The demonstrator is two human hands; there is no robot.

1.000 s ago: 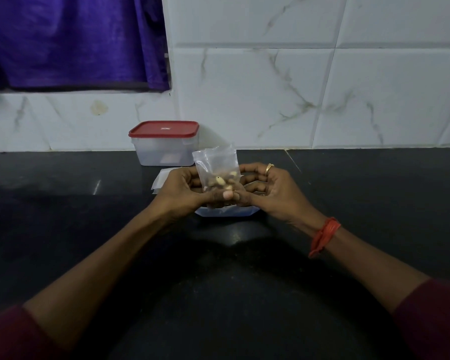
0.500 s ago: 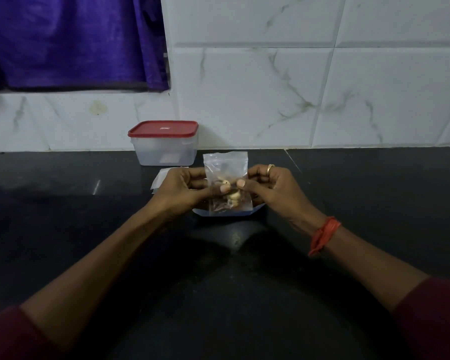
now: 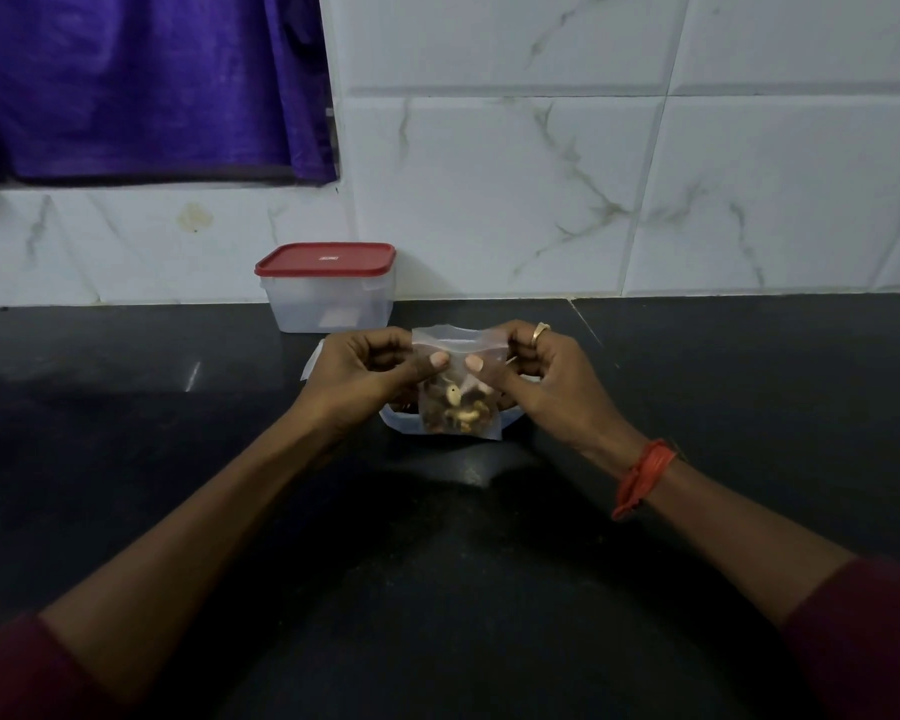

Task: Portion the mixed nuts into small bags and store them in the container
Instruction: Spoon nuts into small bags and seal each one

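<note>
Black glossy worktop (image 3: 178,459), two hands pinching a small clear plastic bag (image 3: 458,345)
The clear red-lidded plastic container (image 3: 328,298) stands closed by the wall (image 3: 541,174); in front of it the left hand (image 3: 365,374) and right hand (image 3: 549,379) hold the bag upright near its top, thumbs in front, fingers (image 3: 383,356) curled behind; mixed nuts (image 3: 453,410) fill its lower half

No text, brand, number or sign could be read. The only candidate was a small pale rectangular mark (image 3: 328,258) at the centre of the red lid (image 3: 357,253) of the translucent container (image 3: 328,309) standing at the back of the tabletop (image 3: 126,407); it was too small and blurred to decipher.
</note>
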